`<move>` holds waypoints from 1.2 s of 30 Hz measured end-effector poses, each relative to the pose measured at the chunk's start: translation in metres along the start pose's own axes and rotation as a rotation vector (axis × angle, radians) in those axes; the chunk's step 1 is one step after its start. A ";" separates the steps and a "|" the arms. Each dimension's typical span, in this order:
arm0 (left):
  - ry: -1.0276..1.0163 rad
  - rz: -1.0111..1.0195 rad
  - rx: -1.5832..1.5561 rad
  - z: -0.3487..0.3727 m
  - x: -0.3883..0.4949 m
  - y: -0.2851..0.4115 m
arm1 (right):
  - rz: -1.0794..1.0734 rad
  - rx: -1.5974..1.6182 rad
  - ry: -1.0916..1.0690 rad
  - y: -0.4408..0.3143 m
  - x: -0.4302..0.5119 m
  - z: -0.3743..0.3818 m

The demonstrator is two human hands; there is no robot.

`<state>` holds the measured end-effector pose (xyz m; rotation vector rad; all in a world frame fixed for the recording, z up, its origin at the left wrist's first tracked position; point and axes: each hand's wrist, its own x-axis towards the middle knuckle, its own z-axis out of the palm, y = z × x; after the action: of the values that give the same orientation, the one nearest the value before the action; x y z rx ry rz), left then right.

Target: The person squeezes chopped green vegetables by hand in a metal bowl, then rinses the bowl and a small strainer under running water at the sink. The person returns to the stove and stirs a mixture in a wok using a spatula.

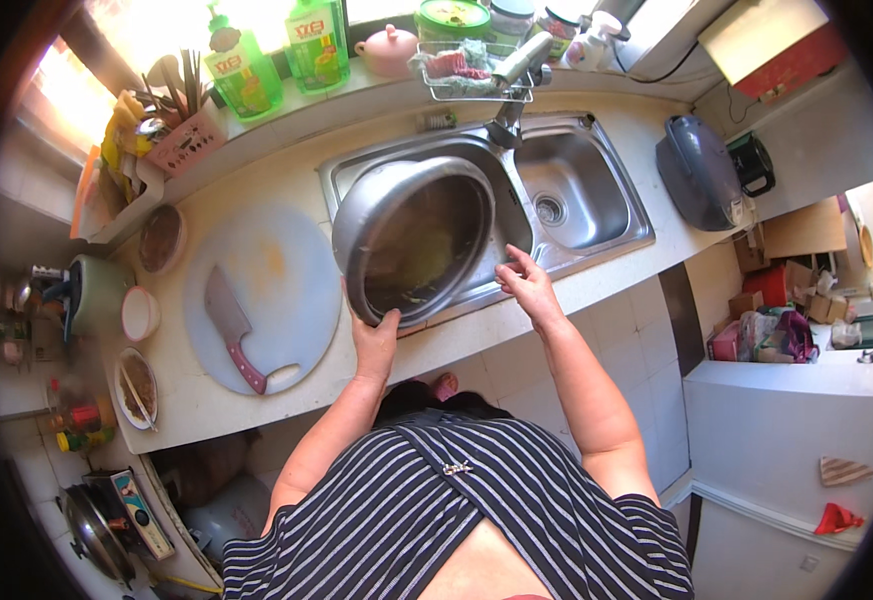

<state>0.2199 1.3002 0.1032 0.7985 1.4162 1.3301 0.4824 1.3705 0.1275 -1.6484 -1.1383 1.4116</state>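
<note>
My left hand grips the near left rim of a large metal basin, thumb over the edge. The basin is tilted to the right above the left bowl of a steel double sink. Dark liquid with some greenish bits shows inside it. To the right of the basin, my right hand is raised over the sink's front edge, fingers apart and holding nothing. A faucet stands behind the divider between the bowls. The basin hides most of the left bowl.
A cleaver with a red handle lies on a round white cutting board at left. Beside it stand small bowls and a dish with chopsticks. Soap bottles line the windowsill. A dark grey appliance stands right of the sink.
</note>
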 end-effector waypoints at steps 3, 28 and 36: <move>0.124 0.491 0.374 0.000 0.024 -0.015 | -0.003 -0.023 -0.031 0.004 0.025 -0.003; 0.458 -0.367 -0.143 0.111 0.047 -0.032 | -0.846 -0.837 -0.145 -0.089 0.253 -0.045; 0.373 -0.538 -0.609 0.125 0.043 -0.016 | -1.151 -0.590 -0.241 -0.110 0.199 -0.055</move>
<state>0.3283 1.3763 0.0901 -0.2349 1.2633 1.3953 0.5223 1.5991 0.1593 -0.7803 -2.2717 0.5184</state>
